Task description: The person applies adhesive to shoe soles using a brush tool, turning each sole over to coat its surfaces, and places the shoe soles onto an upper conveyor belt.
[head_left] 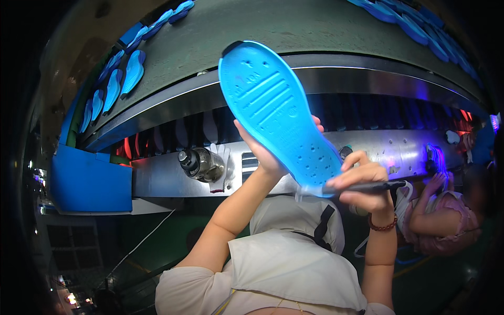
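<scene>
A bright blue shoe sole point(278, 105) is held up over the bench front, tilted, with raised bars and small pits on the face toward me. A dark patch point(232, 48) marks its far end. My left hand point(262, 149) grips it from beneath; the thumb side shows at the left edge, and fingertips come round the right edge. My right hand point(365, 181) is closed round a slim black-handled tool point(367, 187). The tool's pale tip point(311, 192), smeared by motion, is at the sole's near end; its exact kind cannot be made out.
Beyond the bench a green conveyor belt point(220, 31) carries blue soles point(134, 73) on both sides. On the metal bench point(152, 176) stand a black-topped jar point(202, 164) and a white glove point(220, 157). A blue box-like panel point(92, 178) is at left. A co-worker in pink point(441, 215) sits at right.
</scene>
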Demonstrator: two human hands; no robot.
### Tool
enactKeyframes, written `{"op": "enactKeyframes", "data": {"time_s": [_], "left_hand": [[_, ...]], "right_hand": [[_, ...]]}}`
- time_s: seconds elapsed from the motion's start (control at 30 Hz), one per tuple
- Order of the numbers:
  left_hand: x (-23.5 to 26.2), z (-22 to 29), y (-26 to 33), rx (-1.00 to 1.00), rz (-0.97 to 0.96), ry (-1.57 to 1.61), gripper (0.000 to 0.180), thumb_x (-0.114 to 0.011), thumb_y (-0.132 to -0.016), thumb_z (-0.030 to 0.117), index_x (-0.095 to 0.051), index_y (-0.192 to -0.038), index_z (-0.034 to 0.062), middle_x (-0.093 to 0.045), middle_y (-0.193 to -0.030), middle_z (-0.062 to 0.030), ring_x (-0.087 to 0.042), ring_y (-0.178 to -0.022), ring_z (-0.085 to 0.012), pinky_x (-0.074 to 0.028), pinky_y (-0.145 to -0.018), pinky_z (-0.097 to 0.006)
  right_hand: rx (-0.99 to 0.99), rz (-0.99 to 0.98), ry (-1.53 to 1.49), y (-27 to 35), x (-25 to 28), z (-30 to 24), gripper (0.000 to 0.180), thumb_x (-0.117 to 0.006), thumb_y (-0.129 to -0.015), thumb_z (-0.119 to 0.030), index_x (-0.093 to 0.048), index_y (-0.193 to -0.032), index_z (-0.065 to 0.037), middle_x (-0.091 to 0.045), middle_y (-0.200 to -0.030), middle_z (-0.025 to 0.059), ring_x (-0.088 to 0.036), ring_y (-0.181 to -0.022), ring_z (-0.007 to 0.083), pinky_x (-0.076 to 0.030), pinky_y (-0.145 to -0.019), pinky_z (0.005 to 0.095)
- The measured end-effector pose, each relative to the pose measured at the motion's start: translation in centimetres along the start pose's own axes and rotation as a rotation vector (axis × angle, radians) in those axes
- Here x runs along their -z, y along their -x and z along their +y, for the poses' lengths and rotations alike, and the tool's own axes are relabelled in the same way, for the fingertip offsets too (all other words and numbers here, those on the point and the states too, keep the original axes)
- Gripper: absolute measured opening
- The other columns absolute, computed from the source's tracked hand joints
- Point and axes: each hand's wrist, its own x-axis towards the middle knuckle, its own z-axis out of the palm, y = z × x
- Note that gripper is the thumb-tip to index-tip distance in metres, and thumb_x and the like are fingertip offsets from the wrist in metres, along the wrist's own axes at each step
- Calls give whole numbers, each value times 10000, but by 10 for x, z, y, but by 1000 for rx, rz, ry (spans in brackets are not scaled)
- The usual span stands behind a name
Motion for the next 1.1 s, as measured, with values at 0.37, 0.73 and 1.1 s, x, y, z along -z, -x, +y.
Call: {"op": "enactKeyframes", "data": {"time_s": [0.37,0.73,1.1], "left_hand": [[-19,13,-11,-33,181,-40,1048,-73,-645,838,-399,-1198,10,-554,-981,-244,-583,-841,-346,-492,-735,-444],[-13,-19,19,89,-150,108,711,-232,-864,574,-267,-1324,32,-422,-1257,-167,-450,-1126,-293,-362,-953,-417],[-20,27,-3,817,21,-270,579,-493,-806,382,-424,-1215,-22,-509,-1148,-184,-541,-987,-254,-415,-886,-351]], "right_hand": [[-191,256,5,19,-1,4,225,-693,-628,-5,-662,-850,-18,-657,-879,82,-500,-831,163,-415,-767,268],[-293,561,-860,11,-37,0,188,-596,-760,18,-584,-944,58,-611,-959,189,-603,-794,158,-482,-669,219],[-117,-123,-46,0,5,-21,238,-680,-660,25,-632,-893,9,-649,-866,140,-637,-834,246,-501,-755,291]]}}
